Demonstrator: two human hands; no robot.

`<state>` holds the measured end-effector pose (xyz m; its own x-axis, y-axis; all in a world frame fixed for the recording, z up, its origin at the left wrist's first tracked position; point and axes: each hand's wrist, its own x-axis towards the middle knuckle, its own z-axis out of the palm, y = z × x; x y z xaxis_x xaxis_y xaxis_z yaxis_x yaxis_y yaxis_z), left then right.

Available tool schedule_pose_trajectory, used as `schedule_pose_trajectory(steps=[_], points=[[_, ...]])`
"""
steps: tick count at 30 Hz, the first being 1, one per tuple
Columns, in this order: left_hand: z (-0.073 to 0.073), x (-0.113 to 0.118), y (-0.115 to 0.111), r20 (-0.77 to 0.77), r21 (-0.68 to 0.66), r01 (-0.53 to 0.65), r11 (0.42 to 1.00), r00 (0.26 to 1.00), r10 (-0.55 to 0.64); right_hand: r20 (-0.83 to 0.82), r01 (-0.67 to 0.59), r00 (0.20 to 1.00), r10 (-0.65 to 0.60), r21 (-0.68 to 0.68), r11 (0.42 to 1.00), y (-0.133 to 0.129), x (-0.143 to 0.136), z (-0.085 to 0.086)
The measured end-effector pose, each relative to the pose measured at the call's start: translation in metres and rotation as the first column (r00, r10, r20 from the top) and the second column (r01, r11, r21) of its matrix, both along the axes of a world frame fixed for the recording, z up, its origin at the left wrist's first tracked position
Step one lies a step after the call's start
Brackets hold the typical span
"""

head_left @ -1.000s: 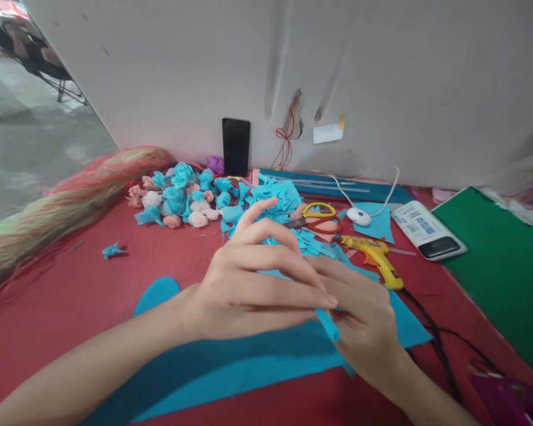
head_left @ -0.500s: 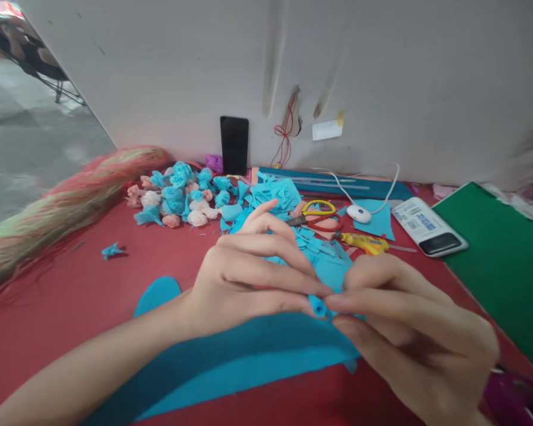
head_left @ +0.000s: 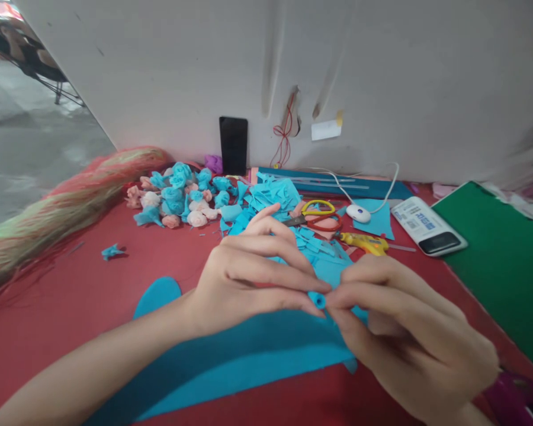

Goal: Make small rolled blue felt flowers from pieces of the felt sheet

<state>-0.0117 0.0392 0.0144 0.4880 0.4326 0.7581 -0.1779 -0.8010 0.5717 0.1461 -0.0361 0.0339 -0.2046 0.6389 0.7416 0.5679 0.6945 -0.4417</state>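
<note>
A small rolled piece of blue paper [head_left: 318, 300] shows its round hollow end between my two hands. My left hand [head_left: 257, 272] pinches it between thumb and fingertips, its other fingers spread above. From the right, my right hand [head_left: 408, 325] has thumb and forefinger pressed together at the roll's edge. Beneath both hands a large blue sheet [head_left: 249, 361] lies on the red table [head_left: 39, 349]. Behind them is a heap of cut blue pieces [head_left: 273, 195].
Blue, pink and white paper flowers [head_left: 173, 201] are piled at the back left, near an upright phone [head_left: 234, 145]. Scissors [head_left: 322, 216], a yellow glue gun [head_left: 365, 242], a power bank [head_left: 429, 228] and a green board [head_left: 497, 266] are at the right.
My right hand's thumb and forefinger have closed together and shifted slightly left against the roll. The roll's open end now looks rounder. My left hand has barely moved.
</note>
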Motion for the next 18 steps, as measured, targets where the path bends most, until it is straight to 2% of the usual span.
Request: schedule_pose_trajectory(steps=[4,7,9,12,14,18], points=[[0.002,0.001,0.000,-0.002,-0.036,-0.004,0.999,1.000,0.004,0.049,0.135,0.990,-0.135,-0.007,0.991,0.003,0.005,-0.006],[0.003,0.001,0.000,0.019,-0.047,-0.006,0.999,1.000,0.007,-0.001,0.264,0.965,-0.264,0.010,0.965,0.011,0.013,-0.011],[0.002,0.002,0.000,0.027,-0.066,0.011,0.998,1.000,-0.009,-0.040,0.295,0.955,-0.295,0.000,0.955,0.017,0.021,-0.012],[0.000,0.003,0.001,0.043,-0.145,0.024,0.989,0.999,-0.018,-0.091,0.286,0.948,-0.304,-0.167,0.944,0.027,0.032,-0.012],[-0.002,0.004,0.003,0.069,-0.229,0.017,0.973,0.998,-0.001,-0.129,0.257,0.942,-0.310,-0.314,0.914,0.034,0.039,-0.013],[-0.004,0.006,0.006,0.074,-0.426,-0.022,0.904,0.996,0.058,-0.210,0.150,0.935,-0.285,-0.493,0.857,0.043,0.044,-0.017]])
